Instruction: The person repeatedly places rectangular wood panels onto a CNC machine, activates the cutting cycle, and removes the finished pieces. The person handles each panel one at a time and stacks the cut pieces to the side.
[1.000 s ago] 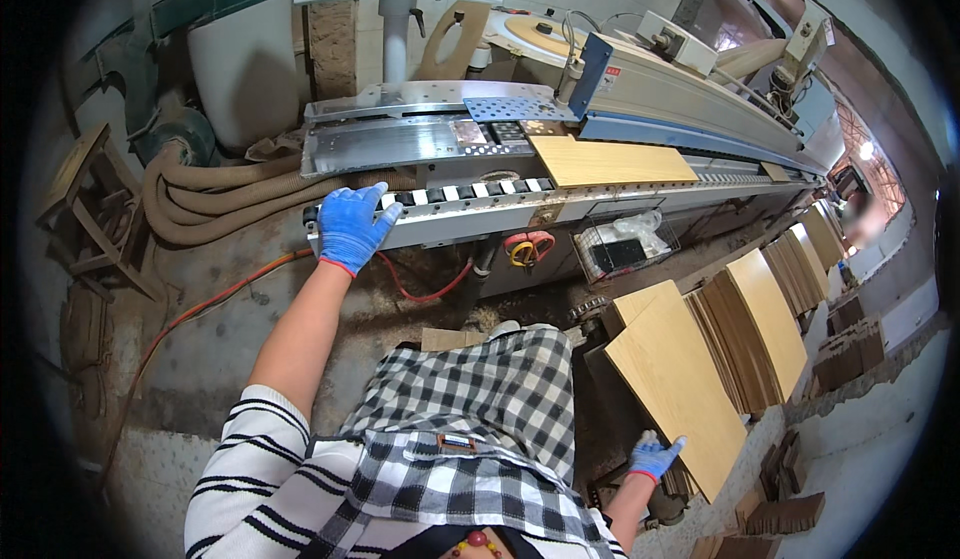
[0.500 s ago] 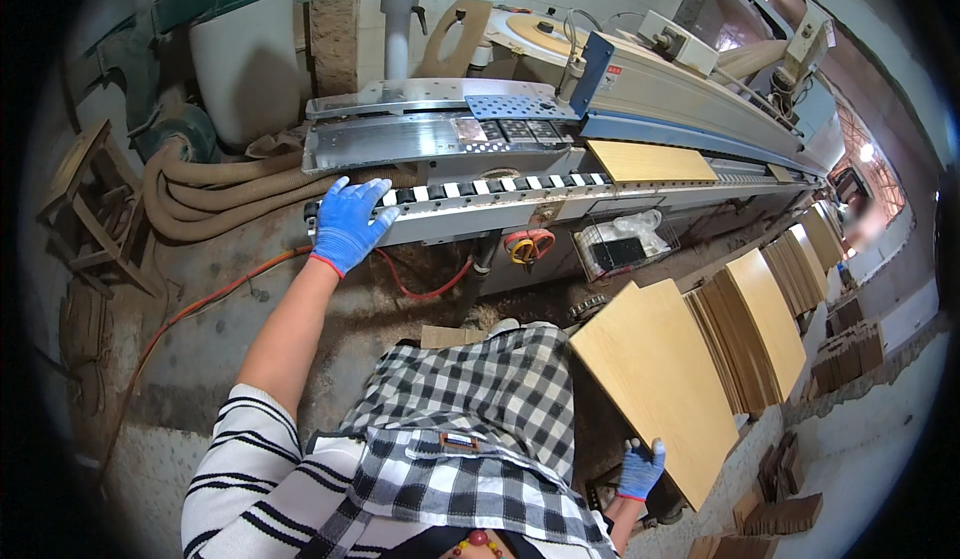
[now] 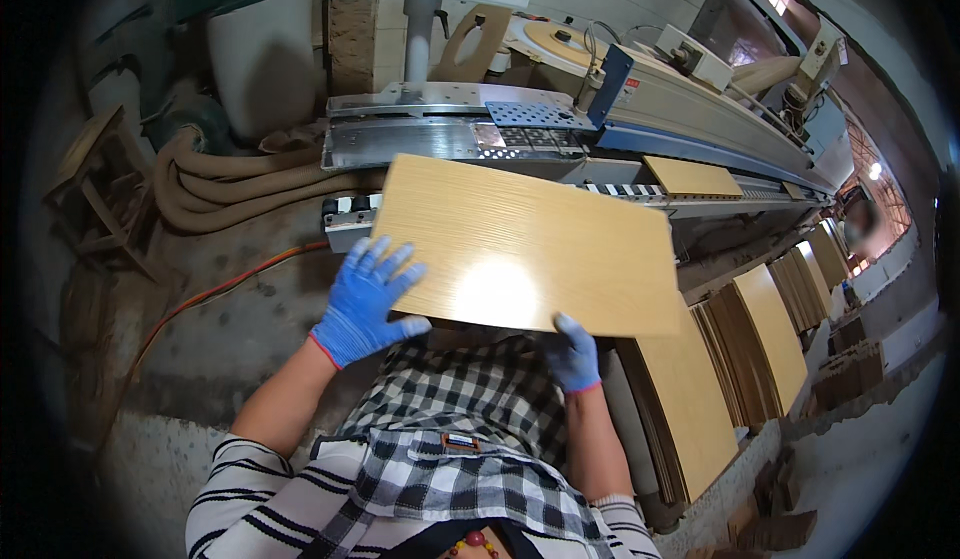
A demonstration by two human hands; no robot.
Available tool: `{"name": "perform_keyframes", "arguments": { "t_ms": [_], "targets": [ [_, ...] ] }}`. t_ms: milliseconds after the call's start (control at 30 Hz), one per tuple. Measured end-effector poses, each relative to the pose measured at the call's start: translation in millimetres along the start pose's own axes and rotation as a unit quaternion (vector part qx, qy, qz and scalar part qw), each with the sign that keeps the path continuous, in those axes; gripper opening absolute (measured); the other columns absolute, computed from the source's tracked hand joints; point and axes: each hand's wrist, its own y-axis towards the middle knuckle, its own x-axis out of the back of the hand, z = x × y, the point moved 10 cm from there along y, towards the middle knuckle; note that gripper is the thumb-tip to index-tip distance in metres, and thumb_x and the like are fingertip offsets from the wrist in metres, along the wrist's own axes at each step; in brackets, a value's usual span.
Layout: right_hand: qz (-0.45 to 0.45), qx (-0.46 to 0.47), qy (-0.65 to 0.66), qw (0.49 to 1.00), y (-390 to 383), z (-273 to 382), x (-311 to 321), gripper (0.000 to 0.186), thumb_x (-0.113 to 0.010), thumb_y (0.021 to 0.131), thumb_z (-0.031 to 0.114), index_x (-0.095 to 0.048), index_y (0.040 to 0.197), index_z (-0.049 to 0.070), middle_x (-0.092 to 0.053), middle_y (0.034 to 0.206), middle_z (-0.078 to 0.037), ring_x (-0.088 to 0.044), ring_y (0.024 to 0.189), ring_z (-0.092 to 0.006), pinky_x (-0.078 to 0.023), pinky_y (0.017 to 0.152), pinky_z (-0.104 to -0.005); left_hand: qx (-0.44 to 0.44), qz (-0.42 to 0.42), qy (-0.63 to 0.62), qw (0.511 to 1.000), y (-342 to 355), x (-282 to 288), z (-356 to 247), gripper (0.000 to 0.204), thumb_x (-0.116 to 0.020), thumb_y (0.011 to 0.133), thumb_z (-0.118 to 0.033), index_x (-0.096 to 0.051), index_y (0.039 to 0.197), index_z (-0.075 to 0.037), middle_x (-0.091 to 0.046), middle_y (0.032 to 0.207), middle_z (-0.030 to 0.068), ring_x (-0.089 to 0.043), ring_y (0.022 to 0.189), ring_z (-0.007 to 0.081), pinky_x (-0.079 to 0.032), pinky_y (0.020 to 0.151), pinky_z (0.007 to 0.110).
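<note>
A flat board with yellow wood grain [image 3: 540, 224] is held up in front of me, glare shining on its face. My right hand [image 3: 575, 355], in a blue glove, grips its near edge with the thumb on top and the fingers hidden underneath. At the near left corner is my left hand [image 3: 368, 304], also gloved in blue, fingers spread against the edge. Behind the board runs a conveyor rail with black and white pads [image 3: 350, 206], largely covered by it. Another yellow board [image 3: 692, 176] lies farther right along the machine.
Stacks of similar boards stand to my right, the nearest stack [image 3: 685, 409] close beside me. Beyond the rail is a long machine with a metal bed [image 3: 400, 142] and a screen on a post [image 3: 420, 39]. Brown hoses [image 3: 215, 194] and an orange hose [image 3: 225, 284] lie at left.
My right hand has brought a board up from the near stack to in front of the rail. My left hand has come off the rail's end to the board's left edge.
</note>
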Motion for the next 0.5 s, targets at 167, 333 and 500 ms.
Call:
{"name": "perform_keyframes", "arguments": {
  "t_ms": [167,333,500],
  "targets": [
    [0.111,-0.046,-0.021,0.993,61.8,-26.5,-97.5,0.039,-0.064,0.089,0.026,-0.055,0.119,0.003,-0.061,0.113,-0.010,-0.060,0.102,-0.0254,-0.052,0.086,-0.0416,0.070,-0.091,0.055,0.992,-31.6,25.1,56.3,0.063,-0.067,0.077,-0.052,-0.059,0.120,-0.006,-0.056,0.125,0.0186,-0.047,0.122,0.0377,-0.028,0.109,0.050],
    [0.157,-0.078,0.061,0.983,91.8,-46.6,-132.0,0.050,-0.062,0.091,0.034,-0.046,0.129,0.005,-0.051,0.130,-0.016,-0.056,0.110,-0.0319,-0.049,0.093,-0.0441,0.136,-0.109,0.058,0.983,-30.7,31.0,103.5,0.061,-0.073,0.075,-0.045,-0.060,0.119,-0.004,-0.056,0.126,0.0200,-0.047,0.122,0.0380,-0.032,0.108,0.047],
    [0.181,-0.039,-0.028,0.982,64.5,-26.1,-119.8,0.064,-0.057,0.093,0.032,-0.032,0.145,0.004,-0.051,0.133,-0.021,-0.058,0.109,-0.0260,-0.047,0.095,-0.0382,0.178,-0.099,0.070,0.977,-9.2,13.0,142.4,0.061,-0.070,0.077,-0.047,-0.060,0.119,-0.005,-0.054,0.129,0.0199,-0.046,0.125,0.0368,-0.030,0.110,0.045]
  ]
}}
